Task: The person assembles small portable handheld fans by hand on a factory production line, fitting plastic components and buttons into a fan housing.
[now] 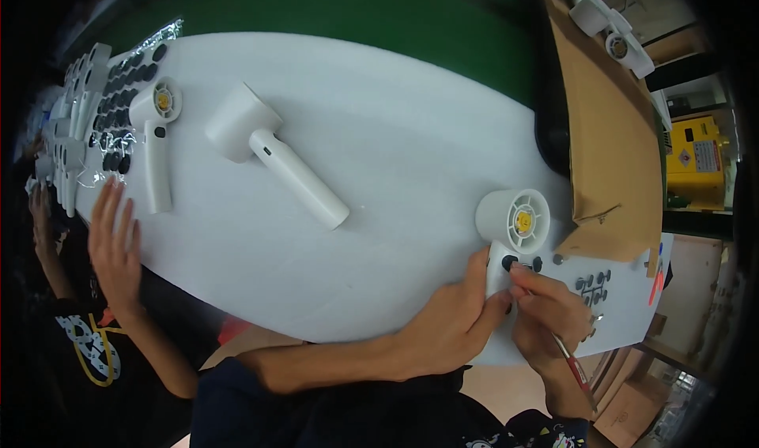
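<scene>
White handle (496,272) partly hidden by hands (455,318); dark parts (601,277) at right too small to identify.

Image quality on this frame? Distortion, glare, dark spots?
Head view: the table's far edge bows, black vignetting at the corners; head view: bright glints on the clear film, upper left; head view: the co-worker's black shirt is mostly lost in darkness; head view: the held fan reads clearly, yellow centre included.

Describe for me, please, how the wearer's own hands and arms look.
The left hand and the right hand are both ungloved, and the left forearm and right forearm are uncovered. A dark navy sleeve shows on the left side; dark cloth with a pale print shows by the right forearm.
</scene>
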`<control>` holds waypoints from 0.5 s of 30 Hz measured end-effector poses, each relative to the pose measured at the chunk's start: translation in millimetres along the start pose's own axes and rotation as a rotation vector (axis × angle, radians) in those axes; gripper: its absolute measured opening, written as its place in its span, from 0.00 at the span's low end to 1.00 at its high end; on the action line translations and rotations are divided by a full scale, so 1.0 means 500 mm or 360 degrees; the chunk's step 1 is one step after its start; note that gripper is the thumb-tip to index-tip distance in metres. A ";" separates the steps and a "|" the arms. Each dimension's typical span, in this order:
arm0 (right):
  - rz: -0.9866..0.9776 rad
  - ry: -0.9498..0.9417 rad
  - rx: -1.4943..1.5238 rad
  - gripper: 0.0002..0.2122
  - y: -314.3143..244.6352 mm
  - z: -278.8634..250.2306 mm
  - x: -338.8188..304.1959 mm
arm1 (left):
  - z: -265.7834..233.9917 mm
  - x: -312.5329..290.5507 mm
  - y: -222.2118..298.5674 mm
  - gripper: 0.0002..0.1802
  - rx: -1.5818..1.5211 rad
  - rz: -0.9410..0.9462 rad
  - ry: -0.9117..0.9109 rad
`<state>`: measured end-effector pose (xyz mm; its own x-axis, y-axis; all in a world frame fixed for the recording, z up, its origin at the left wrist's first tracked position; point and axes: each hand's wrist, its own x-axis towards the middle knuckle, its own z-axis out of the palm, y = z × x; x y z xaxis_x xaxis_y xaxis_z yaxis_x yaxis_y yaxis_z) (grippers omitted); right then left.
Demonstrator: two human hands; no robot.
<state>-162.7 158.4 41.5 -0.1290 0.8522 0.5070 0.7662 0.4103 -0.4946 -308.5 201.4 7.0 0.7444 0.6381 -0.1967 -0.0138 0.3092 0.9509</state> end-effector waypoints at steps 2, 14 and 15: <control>-0.0029 0.0060 0.0032 0.11 0.011 0.006 -0.017 | 0.005 0.000 -0.001 0.24 0.0005 0.0064 0.0029; 0.0714 0.1186 -0.0176 0.04 0.024 -0.191 -0.159 | -0.018 0.009 0.019 0.13 -0.0757 -0.0099 -0.0044; 0.0984 0.1320 -0.0187 0.03 0.034 -0.209 -0.189 | -0.022 0.012 0.023 0.13 -0.0767 -0.0156 -0.0012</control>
<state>-71.5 50.8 58.8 0.7465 0.3939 0.5363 0.6132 -0.0941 -0.7843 -311.5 216.6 14.4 0.7625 0.5849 -0.2766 -0.2490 0.6598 0.7089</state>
